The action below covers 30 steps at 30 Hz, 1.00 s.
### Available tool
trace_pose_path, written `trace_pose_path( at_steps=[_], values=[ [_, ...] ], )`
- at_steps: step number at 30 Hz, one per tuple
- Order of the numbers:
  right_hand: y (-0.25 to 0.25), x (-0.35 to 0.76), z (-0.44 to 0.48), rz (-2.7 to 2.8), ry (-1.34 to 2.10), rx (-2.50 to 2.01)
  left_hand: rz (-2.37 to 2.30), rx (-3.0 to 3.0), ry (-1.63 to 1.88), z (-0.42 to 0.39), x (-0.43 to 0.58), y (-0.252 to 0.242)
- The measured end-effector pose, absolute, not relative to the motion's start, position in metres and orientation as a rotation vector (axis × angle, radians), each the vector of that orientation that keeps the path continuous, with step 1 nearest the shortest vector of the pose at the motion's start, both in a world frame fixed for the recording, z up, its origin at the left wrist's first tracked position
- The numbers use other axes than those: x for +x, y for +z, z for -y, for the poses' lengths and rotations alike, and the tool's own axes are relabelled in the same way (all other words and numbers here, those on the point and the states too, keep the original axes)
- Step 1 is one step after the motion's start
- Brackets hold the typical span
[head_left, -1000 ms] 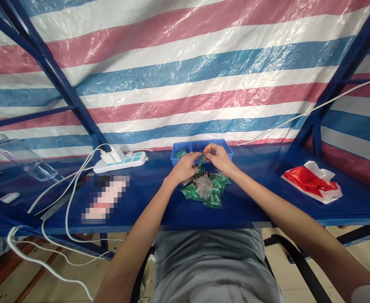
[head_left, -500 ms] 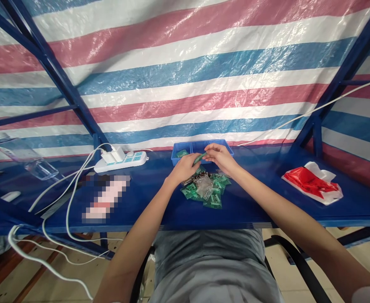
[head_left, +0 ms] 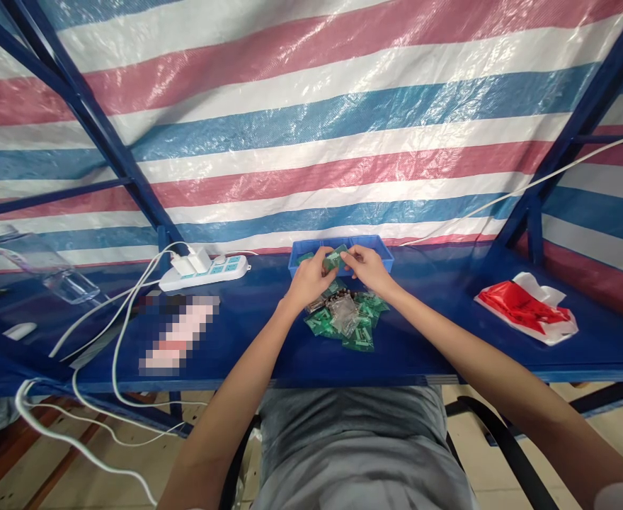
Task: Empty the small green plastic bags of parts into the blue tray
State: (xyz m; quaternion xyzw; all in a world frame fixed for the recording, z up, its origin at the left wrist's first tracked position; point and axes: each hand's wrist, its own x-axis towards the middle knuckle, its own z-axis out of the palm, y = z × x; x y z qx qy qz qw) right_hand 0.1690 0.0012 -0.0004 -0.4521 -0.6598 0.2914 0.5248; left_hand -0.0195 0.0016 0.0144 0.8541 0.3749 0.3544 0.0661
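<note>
Between my hands is a small green packet (head_left: 335, 258), raised over the front of the blue divided bin (head_left: 387, 263). My left hand (head_left: 311, 276) grips its left side with closed fingers. At its right edge, my right hand (head_left: 367, 269) pinches it between thumb and fingers. Below my hands a pile of green packets (head_left: 362, 334) lies on the blue table, with a clear bag of small parts (head_left: 344, 315) on top. Some green packets also show in the bin's left compartment; my hands hide part of the bin.
A white power strip (head_left: 205, 273) with plugged-in chargers and cables lies left of the bin. Farther left a clear plastic bottle (head_left: 51, 269) leans over. A red and white plastic bag (head_left: 527, 308) rests at right. Striped sheeting hangs behind the table (head_left: 423, 347).
The green packet has turned so its flat face shows. My right hand has lowered slightly and closed onto the packet's right edge.
</note>
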Motion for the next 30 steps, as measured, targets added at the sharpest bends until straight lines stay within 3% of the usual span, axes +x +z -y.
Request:
trace_pose_path(
  at_steps=[16,30],
  values=[
    [-0.015,0.165,-0.004,1.572,0.849,-1.068,-0.890,2.560,1.360,0.001,-0.015,0.016],
    [-0.002,0.162,0.012,1.524,1.255,-0.897,-0.860,2.706,1.243,0.003,-0.014,0.014]
  ],
)
